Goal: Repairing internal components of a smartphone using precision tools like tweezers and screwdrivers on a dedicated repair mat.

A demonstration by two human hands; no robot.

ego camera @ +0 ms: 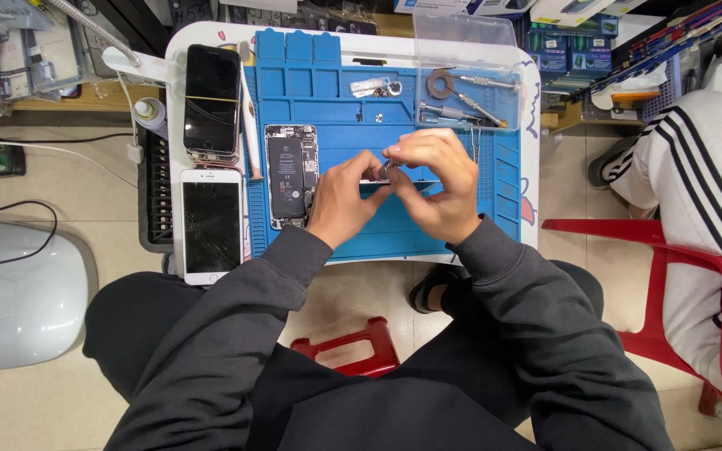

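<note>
Pinching a small silvery metal part (386,167) between both sets of fingertips, we hold our left hand (346,199) and right hand (434,185) together just above the blue silicone repair mat (336,96), right of the opened phone with its black battery (289,175), so anything dropped stays caught.

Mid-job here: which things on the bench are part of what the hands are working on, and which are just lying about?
In use:
left hand and right hand, pinching a small part
blue work mat
opened phone, beside the left hand

Lying about:
black phone
white cracked phone
screwdrivers in the mat tray
red stool
</note>
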